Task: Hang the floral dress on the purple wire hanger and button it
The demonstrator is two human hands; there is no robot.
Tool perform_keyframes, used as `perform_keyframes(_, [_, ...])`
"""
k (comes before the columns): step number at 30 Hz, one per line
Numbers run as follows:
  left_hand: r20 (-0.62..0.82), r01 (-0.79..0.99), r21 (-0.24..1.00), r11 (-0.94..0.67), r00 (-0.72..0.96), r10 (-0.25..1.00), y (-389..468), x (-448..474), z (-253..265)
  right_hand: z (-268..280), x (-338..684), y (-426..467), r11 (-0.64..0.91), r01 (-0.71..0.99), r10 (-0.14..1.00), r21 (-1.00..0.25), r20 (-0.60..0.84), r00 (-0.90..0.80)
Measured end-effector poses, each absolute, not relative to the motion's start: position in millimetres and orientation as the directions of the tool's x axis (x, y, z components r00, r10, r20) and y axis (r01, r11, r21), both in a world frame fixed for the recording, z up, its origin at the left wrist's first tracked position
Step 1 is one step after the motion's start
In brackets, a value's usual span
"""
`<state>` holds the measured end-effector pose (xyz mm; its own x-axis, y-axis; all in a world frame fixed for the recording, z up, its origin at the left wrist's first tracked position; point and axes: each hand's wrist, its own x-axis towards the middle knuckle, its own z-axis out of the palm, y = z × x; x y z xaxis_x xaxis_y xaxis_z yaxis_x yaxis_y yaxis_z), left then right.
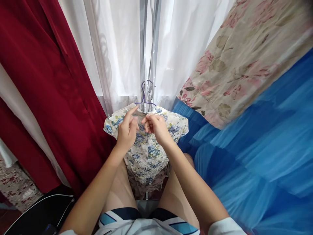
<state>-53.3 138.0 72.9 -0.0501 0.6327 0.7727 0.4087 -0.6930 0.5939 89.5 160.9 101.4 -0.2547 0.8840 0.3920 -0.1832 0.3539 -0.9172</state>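
Observation:
A white floral garment (pixel 152 150) with blue flowers and short sleeves hangs on a purple wire hanger (pixel 143 93) in front of me. A seam runs down its middle. My left hand (pixel 127 129) is at the left side of the neckline, index finger stretched out and thumb apart, with nothing seen in it. My right hand (pixel 156 127) is at the middle of the neckline, thumb and index finger pinched together and the other fingers curled. Whatever lies between those fingertips is too small to make out.
White curtains (pixel 117 49) and grey metal poles (pixel 143 39) stand behind the hanger. Red cloth (pixel 70 107) hangs at left, beige floral cloth (pixel 220 71) at upper right, and blue cloth (pixel 264 156) at right. A black bag-like item (pixel 46 212) lies at lower left.

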Motion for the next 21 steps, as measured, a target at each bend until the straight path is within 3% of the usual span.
perform_keyframes(4, [0.788, 0.587, 0.435, -0.682, 0.117, 0.604, 160, -53, 106, 103, 88, 166, 0.426, -0.110, 0.857, -0.898, 0.440, -0.267])
perform_keyframes(8, [0.846, 0.585, 0.415, -0.697, 0.033, 0.532, 167, -58, 115, 91, 90, 183, 0.463, 0.008, 0.852, -0.886, 0.443, -0.281])
perform_keyframes(13, [0.797, 0.398, 0.601, -0.693, -0.365, 0.481, 209, -128, 105, 65, 111, 192, 0.406, 0.117, 0.877, -0.907, 0.350, -0.330])
perform_keyframes(16, [0.534, 0.193, 0.802, -0.565, -0.657, 0.532, 238, -171, 66, 52, 128, 186, 0.379, 0.121, 0.879, -0.917, 0.315, -0.359])
perform_keyframes(18, [0.343, 0.058, 0.900, -0.432, -0.706, 0.620, 246, -181, 31, 45, 137, 181, 0.363, 0.117, 0.881, -0.924, 0.301, -0.365])
perform_keyframes(21, [0.230, -0.004, 0.956, -0.294, -0.612, 0.757, 239, -166, -19, 28, 152, 177, 0.285, 0.093, 0.921, -0.954, 0.246, -0.302])
